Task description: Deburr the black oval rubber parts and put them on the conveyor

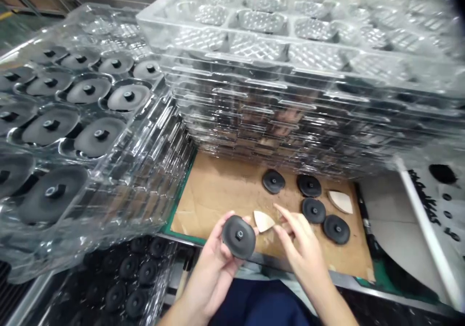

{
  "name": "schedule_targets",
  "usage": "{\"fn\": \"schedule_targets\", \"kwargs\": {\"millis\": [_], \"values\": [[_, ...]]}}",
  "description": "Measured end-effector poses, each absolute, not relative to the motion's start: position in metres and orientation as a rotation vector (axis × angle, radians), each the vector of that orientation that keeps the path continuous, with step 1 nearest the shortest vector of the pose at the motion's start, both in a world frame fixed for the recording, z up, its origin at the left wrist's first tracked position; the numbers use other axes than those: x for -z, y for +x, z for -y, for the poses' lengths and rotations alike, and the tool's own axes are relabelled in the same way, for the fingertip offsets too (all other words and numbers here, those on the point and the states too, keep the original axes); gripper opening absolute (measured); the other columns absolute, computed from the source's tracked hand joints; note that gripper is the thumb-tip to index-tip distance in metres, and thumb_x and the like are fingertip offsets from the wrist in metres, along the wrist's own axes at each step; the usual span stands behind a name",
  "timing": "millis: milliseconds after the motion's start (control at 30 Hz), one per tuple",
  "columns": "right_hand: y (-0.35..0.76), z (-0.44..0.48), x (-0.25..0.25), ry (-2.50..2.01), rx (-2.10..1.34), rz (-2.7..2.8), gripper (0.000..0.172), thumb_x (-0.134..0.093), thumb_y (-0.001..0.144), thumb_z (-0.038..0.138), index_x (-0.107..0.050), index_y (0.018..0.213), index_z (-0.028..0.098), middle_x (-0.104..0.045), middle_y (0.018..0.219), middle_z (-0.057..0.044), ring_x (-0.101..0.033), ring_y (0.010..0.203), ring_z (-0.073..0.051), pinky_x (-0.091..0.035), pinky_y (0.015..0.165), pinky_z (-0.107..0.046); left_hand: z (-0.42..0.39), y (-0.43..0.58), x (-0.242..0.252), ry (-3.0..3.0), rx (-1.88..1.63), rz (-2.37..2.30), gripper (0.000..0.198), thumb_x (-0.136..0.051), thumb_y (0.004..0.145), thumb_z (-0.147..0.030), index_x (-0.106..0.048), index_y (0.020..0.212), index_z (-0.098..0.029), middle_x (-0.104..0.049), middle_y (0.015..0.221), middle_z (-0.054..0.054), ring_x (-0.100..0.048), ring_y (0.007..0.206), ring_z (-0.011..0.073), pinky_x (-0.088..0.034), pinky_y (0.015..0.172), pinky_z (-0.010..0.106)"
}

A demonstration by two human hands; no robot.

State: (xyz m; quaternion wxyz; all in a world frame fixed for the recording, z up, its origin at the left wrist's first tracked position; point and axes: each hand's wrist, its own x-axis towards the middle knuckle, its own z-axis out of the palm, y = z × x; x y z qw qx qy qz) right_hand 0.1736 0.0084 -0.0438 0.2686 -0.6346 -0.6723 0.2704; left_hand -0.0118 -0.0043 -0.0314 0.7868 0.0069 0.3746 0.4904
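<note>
Over cardboard (218,180), the left hand (218,270) hugs a black disc (238,243); the right hand (304,241) pinches a white wedge (263,221). Four discs (313,210) lie loose; the left tray (96,173) has many.

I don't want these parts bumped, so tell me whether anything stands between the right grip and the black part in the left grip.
Yes: the pale wedge shows between the right grip and the black part, with fingertips of the left grip at the part's edge. Nothing else visible stands in that gap.
</note>
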Motion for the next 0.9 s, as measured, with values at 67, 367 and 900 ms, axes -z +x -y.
{"fn": "schedule_targets", "kwargs": {"millis": [67,367,900], "values": [[0.171,-0.011,0.064,-1.816,-0.655,1.771,0.029,-0.050,0.091,0.035,-0.062,0.113,0.021,-0.057,0.091,-0.006,-0.060,0.055,-0.013,-0.056,0.058,-0.030,0.002,-0.018,0.033,0.000,-1.068,-0.822,0.062,-0.083,0.058,-0.039,-0.062,0.115,-0.026,-0.064,0.123,0.010,-0.064,0.107,0.0262,-0.045,0.099,0.038],[0.142,-0.017,0.075,-1.569,-0.785,1.914,0.022,-0.047,0.089,0.024,-0.066,0.100,0.019,-0.071,0.087,-0.007,-0.067,0.079,-0.021,-0.055,0.073,-0.035,-0.001,-0.031,0.035,0.011,-1.055,-0.864,0.068,-0.083,0.059,-0.036,-0.058,0.121,-0.023,-0.061,0.129,0.012,-0.059,0.115,0.0267,-0.045,0.099,0.037],[0.108,-0.019,-0.044,-1.186,-0.622,1.981,0.022,-0.045,0.089,0.014,-0.060,0.105,0.014,-0.071,0.095,-0.008,-0.064,0.079,-0.019,-0.047,0.071,-0.032,-0.004,-0.019,0.002,0.209,-0.982,-0.864,0.052,-0.084,0.058,-0.031,-0.069,0.106,-0.021,-0.071,0.107,0.007,-0.064,0.102,0.0251,-0.048,0.095,0.034]]}}
